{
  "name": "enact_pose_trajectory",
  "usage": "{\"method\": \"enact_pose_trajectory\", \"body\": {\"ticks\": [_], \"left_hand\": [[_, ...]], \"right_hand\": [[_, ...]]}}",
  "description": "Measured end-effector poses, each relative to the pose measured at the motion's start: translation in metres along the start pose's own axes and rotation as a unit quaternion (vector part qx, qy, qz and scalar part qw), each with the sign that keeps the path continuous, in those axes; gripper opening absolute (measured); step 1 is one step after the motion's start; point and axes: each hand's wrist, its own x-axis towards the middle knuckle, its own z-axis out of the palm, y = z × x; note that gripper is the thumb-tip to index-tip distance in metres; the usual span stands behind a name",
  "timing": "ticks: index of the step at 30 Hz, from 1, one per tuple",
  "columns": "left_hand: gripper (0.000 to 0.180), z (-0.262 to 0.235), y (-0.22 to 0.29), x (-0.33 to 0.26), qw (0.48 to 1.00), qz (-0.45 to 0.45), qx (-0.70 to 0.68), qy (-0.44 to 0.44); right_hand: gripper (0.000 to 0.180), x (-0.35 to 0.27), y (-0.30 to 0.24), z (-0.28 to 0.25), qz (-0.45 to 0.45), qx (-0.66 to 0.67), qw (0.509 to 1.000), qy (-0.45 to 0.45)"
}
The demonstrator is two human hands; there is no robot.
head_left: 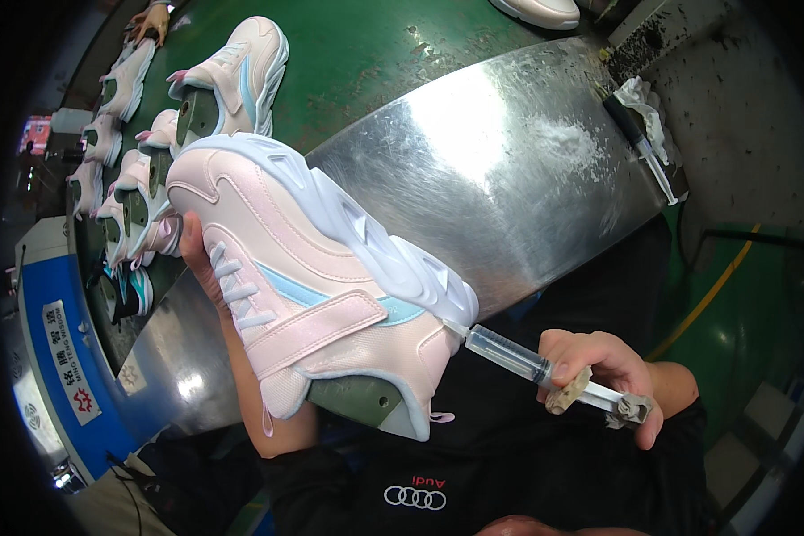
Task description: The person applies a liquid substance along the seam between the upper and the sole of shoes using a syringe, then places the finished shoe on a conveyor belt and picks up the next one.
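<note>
My left hand [196, 255] is closed around the toe end of a pale pink sneaker [304, 241], mostly hidden behind it. The sneaker is tilted, its chunky white sole [366, 228] facing up and right. It has a light blue stripe and a pink strap, and a dark green shoe last [353, 402] fills its opening. In my right hand [603, 362] is a clear syringe [509, 353], with wrapping on its finger flange and plunger end. The syringe's tip meets the heel, at the seam between upper and sole.
Beneath the sneaker lies a shiny metal plate [402, 143]. A second syringe [643, 152] rests beside crumpled white tissue [648, 112] at its far right. More pink sneakers [232, 80] stand on the green surface [339, 62] and along the left. Another person's hand [152, 22] reaches in at upper left.
</note>
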Motion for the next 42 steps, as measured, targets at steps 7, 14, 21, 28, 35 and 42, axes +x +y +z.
{"method": "enact_pose_trajectory", "body": {"ticks": [7,14,21,28,35,42], "left_hand": [[0.063,-0.002,0.017,-0.015,0.999,0.001,0.042,0.031],[0.065,-0.016,0.034,-0.049,0.992,-0.051,0.086,0.075],[0.06,-0.038,0.046,-0.096,0.945,-0.043,0.164,0.281],[0.05,-0.092,0.057,-0.157,0.983,-0.068,0.139,0.103],[0.053,-0.066,0.031,-0.204,0.957,-0.07,0.21,0.189],[0.076,-0.042,-0.018,-0.232,0.977,-0.129,0.122,0.115]], "right_hand": [[0.095,-0.005,0.004,-0.001,-0.007,0.013,1.0,-0.005],[0.094,-0.01,0.013,-0.006,-0.007,0.019,1.0,-0.015],[0.09,0.0,0.019,-0.006,0.004,0.0,1.0,-0.02],[0.084,0.012,0.031,-0.002,0.0,-0.084,0.996,-0.019],[0.081,0.012,0.039,0.008,0.017,-0.112,0.994,0.001],[0.083,0.009,0.042,0.016,0.022,-0.08,0.996,0.043]]}}
